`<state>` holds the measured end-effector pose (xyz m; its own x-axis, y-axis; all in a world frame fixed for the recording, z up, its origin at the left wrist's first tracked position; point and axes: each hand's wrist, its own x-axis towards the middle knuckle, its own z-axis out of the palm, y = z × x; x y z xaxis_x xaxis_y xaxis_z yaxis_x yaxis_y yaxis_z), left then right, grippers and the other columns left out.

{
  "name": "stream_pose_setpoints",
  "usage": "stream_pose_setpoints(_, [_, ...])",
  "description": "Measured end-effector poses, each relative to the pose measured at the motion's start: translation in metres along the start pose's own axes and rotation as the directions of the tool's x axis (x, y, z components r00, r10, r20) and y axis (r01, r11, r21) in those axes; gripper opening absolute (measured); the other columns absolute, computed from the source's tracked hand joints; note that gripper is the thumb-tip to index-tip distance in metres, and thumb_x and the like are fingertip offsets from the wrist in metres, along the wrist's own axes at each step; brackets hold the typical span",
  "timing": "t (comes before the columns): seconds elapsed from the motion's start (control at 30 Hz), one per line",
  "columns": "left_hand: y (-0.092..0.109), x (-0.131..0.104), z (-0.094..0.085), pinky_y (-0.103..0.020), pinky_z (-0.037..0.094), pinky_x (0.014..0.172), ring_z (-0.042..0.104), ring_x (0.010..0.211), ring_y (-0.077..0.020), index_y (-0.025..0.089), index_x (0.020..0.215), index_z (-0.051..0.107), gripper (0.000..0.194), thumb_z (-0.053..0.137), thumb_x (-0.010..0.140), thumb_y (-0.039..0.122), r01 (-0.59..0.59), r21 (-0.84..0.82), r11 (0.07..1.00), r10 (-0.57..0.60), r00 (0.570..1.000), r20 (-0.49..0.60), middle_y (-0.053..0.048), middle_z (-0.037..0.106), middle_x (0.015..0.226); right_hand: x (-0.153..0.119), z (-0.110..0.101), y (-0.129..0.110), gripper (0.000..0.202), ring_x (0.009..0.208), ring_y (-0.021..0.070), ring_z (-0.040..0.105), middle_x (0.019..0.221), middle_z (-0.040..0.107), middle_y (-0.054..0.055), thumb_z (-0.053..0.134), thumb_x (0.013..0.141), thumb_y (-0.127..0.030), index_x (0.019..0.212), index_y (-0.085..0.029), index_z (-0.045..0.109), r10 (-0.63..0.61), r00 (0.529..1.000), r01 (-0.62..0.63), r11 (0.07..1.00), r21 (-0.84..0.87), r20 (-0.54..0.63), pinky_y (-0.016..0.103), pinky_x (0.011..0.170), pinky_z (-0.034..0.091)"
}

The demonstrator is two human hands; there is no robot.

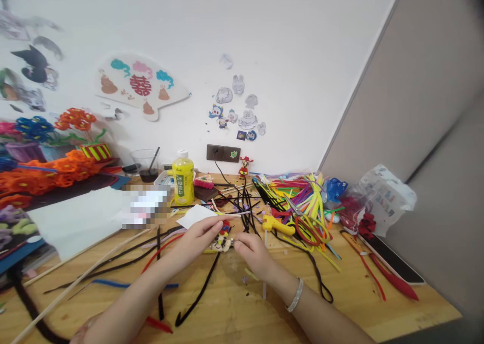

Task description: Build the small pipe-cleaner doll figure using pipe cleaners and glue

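A small pipe-cleaner figure (222, 244) with a cream face, dark markings and red and blue on top is between my two hands. My left hand (206, 230) reaches over its upper left side, fingers closed on it. At its right edge my right hand (252, 250) is curled with thumb and forefinger pinched together; what lies in the pinch is mostly hidden. A black pipe cleaner (200, 296) runs down the table from under the figure. A yellow hot glue gun (279, 225) lies just right of the right hand, a pale stick extending below it.
Loose pipe cleaners (302, 203) heap at the right, with scissors (293, 207) on them. A yellow bottle (183, 180) and a cup of dark liquid (148, 170) stand behind. A finished-looking red-hatted figure (245, 167) stands by the wall. Pipe-cleaner flowers (75, 119) fill the left.
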<state>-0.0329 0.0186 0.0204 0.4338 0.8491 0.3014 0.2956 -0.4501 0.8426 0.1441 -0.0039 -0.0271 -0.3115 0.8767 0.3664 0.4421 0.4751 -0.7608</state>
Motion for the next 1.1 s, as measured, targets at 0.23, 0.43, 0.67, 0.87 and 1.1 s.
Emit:
stream_pose_setpoints(0.23, [0.0018, -0.0009, 0.0012, -0.036, 0.037, 0.096, 0.056, 0.104, -0.0240, 0.023, 0.105, 0.065, 0.037, 0.048, 0.079, 0.043, 0.026, -0.035, 0.999, -0.026, 1.000, -0.007, -0.004, 0.066, 0.111, 0.0013, -0.0003, -0.0008, 0.027, 0.054, 0.0100, 0.033, 0.054, 0.033, -0.005, 0.039, 0.079, -0.026, 0.054, -0.019, 0.031, 0.011, 1.000, -0.011, 1.000, -0.007, -0.004, 0.023, 0.051, 0.023])
stream_pose_setpoints(0.43, [0.0044, -0.0009, 0.0025, -0.037, 0.038, 0.095, 0.057, 0.103, -0.0253, 0.021, 0.100, 0.067, 0.039, 0.047, 0.078, 0.045, 0.041, -0.014, 0.999, -0.042, 0.999, -0.012, -0.005, 0.067, 0.109, 0.0008, -0.0011, 0.0003, 0.024, 0.055, 0.0101, 0.034, 0.055, 0.034, -0.005, 0.041, 0.078, -0.025, 0.056, -0.019, 0.033, 0.003, 0.999, -0.003, 1.000, -0.008, 0.039, 0.022, 0.052, 0.023])
stream_pose_setpoints(0.67, [0.0032, -0.0002, 0.0040, -0.037, 0.038, 0.096, 0.057, 0.103, -0.0255, 0.021, 0.096, 0.069, 0.039, 0.049, 0.076, 0.047, 0.049, -0.041, 0.998, -0.048, 0.998, 0.027, -0.006, 0.066, 0.110, -0.0018, -0.0018, -0.0023, 0.025, 0.055, 0.0103, 0.035, 0.056, 0.034, -0.005, 0.039, 0.079, -0.027, 0.056, -0.019, 0.034, -0.030, 0.998, 0.031, 0.999, -0.029, 0.058, 0.022, 0.052, 0.026])
stream_pose_setpoints(0.87, [0.0070, 0.0004, 0.0030, -0.038, 0.038, 0.095, 0.058, 0.101, -0.0261, 0.020, 0.094, 0.070, 0.040, 0.050, 0.074, 0.049, 0.050, -0.061, 0.997, -0.049, 0.999, 0.023, -0.007, 0.067, 0.109, -0.0017, -0.0029, -0.0039, 0.022, 0.056, 0.0107, 0.038, 0.057, 0.038, -0.004, 0.039, 0.078, -0.024, 0.058, -0.018, 0.038, -0.037, 0.997, 0.041, 0.998, -0.041, 0.074, 0.022, 0.053, 0.027])
stream_pose_setpoints(1.1, [0.0011, -0.0002, 0.0032, -0.036, 0.039, 0.094, 0.058, 0.101, -0.0254, 0.022, 0.093, 0.070, 0.036, 0.051, 0.075, 0.047, 0.045, -0.059, 0.997, -0.046, 0.999, -0.015, -0.005, 0.068, 0.106, 0.0002, -0.0011, 0.0029, 0.025, 0.054, 0.0102, 0.033, 0.055, 0.033, -0.005, 0.042, 0.077, -0.027, 0.055, -0.019, 0.033, -0.033, 0.999, 0.033, 0.999, 0.004, -0.003, 0.023, 0.051, 0.023])
